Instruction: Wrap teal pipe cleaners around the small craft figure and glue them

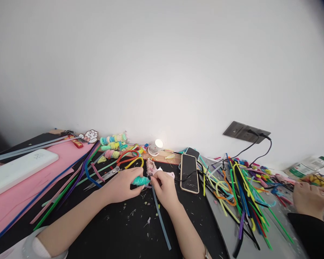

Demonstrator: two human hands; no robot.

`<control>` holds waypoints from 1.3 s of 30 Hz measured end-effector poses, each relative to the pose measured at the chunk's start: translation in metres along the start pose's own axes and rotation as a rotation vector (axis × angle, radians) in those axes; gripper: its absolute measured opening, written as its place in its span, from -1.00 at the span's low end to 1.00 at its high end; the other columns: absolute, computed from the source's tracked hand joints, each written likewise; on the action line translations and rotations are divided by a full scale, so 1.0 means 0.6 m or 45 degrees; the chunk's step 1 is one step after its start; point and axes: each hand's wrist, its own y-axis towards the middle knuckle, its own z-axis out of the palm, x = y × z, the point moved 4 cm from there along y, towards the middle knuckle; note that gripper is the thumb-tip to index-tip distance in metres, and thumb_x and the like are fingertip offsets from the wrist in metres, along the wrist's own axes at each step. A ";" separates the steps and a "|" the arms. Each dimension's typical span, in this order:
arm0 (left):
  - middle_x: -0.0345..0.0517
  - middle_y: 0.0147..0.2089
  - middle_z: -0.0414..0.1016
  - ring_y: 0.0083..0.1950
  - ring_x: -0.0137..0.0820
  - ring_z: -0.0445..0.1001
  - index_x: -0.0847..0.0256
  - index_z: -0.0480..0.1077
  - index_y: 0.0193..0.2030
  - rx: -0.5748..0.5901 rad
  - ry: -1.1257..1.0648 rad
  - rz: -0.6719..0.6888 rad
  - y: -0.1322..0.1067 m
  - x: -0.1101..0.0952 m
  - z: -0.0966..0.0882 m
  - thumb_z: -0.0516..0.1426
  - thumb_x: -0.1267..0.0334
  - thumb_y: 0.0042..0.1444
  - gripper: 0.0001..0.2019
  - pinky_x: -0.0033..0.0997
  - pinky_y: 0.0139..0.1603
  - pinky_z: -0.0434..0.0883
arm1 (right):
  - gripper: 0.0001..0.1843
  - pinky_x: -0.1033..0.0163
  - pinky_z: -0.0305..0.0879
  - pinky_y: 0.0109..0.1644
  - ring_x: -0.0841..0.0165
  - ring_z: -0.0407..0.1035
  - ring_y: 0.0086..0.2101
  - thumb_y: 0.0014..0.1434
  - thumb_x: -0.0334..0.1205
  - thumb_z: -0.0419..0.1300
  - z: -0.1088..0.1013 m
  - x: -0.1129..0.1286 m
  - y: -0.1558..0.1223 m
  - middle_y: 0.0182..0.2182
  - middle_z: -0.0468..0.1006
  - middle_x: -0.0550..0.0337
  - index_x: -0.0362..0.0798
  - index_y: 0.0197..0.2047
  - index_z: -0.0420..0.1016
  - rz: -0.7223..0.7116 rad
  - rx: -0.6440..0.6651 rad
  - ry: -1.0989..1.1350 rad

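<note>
My left hand [122, 185] is closed around a small teal fuzzy coil of pipe cleaner [140, 181] held just above the black mat [118, 230]. My right hand [164, 187] pinches the coil's right end, fingers pressed together beside the left hand. A grey-blue pipe cleaner [160, 217] runs from the hands down toward me across the mat. A pink glue gun [151, 166] lies just behind the hands.
Scissors [105, 177] and loose pipe cleaners lie to the left, by a pink sheet [21, 196] and a white case [16, 169]. Two phones [189, 172] rest to the right. Beyond is a big pile of coloured pipe cleaners [240, 190]. Another person's hands [310, 198] work at far right.
</note>
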 end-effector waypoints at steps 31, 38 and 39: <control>-0.22 -0.30 0.35 -0.30 -0.33 0.33 0.12 0.17 -0.31 0.053 -0.008 0.144 -0.005 -0.028 0.001 0.09 0.25 0.16 -0.88 -0.37 -0.25 0.24 | -0.66 0.29 -0.05 -0.38 0.38 0.12 -0.50 0.29 -0.16 0.04 0.013 -0.016 0.004 -0.57 0.19 0.33 0.03 -0.51 0.09 0.192 0.236 0.170; -0.23 -0.29 0.39 -0.30 -0.34 0.35 0.11 0.19 -0.30 0.024 -0.041 0.143 -0.008 -0.030 0.001 0.10 0.26 0.15 -0.89 -0.39 -0.25 0.27 | -0.63 0.27 -0.06 -0.37 0.38 0.10 -0.48 0.33 -0.13 0.02 0.015 -0.015 0.004 -0.57 0.16 0.34 0.02 -0.51 0.07 0.207 0.302 0.214; -0.22 -0.29 0.40 -0.30 -0.33 0.36 0.11 0.20 -0.30 0.020 -0.047 0.145 -0.008 -0.031 0.001 0.11 0.26 0.14 -0.89 -0.39 -0.25 0.27 | -0.63 0.27 -0.06 -0.37 0.38 0.10 -0.48 0.33 -0.12 0.01 0.015 -0.015 0.004 -0.57 0.15 0.34 0.02 -0.51 0.08 0.208 0.309 0.220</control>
